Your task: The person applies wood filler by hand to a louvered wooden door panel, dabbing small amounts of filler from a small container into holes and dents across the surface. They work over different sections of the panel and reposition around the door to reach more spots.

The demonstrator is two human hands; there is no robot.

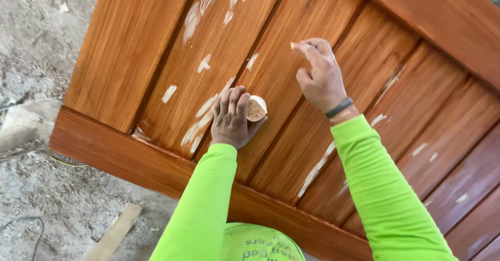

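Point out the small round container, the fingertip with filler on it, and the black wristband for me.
small round container (pixel 255 108): head view, on its pale open top.
right fingertip with filler (pixel 296 46): head view, on the pale dab at the tip.
black wristband (pixel 339 108): head view, mid-band on the right wrist.

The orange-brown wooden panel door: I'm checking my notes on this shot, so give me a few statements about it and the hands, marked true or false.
1. The left hand holds a small round tan container of filler against the orange-brown wooden panel door. True.
2. The right hand grips a hammer. False: it holds no tool; a fingertip with pale filler touches the wood.
3. Whitish filler smears mark several boards. True.
4. Both sleeves are dark blue. False: the long sleeves are bright lime green.
5. The right wrist wears a dark wristband. True.
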